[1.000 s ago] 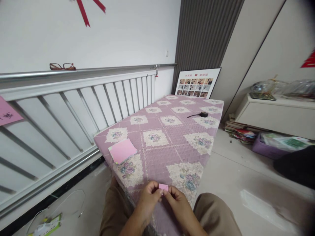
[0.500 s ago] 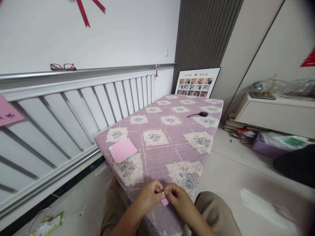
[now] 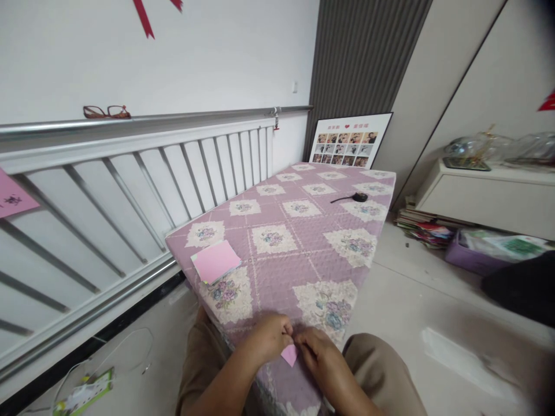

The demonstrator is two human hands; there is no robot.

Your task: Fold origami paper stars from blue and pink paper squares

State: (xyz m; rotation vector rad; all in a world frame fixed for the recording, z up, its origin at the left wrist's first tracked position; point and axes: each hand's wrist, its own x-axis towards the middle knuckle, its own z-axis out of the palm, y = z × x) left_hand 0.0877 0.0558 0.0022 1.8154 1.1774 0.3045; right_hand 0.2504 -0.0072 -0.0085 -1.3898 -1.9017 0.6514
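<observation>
A small folded piece of pink paper [image 3: 289, 355] is between my hands above the near end of the cloth-covered table [image 3: 299, 260]. My left hand [image 3: 274, 335] pinches its upper left edge, with the fingers curled. My right hand [image 3: 315, 348] closes on its right side, thumb and forefinger together. The two sets of fingertips nearly meet at the top of the paper and hide part of it. To the left on the table lies a stack of paper with a pink sheet [image 3: 215, 261] on top, apart from both hands.
Farther back on the table lies a black round object with a strap [image 3: 359, 197]. A white radiator [image 3: 173, 179] runs along the left, with glasses [image 3: 106, 112] on the pipe above. A framed photo board [image 3: 347, 141] leans behind the table. On the floor at left is a power strip [image 3: 84, 394].
My fingers have shifted on the small pink paper, and it has turned so that a pointed corner faces down. My right hand has moved slightly right. The camera view has shifted a little.
</observation>
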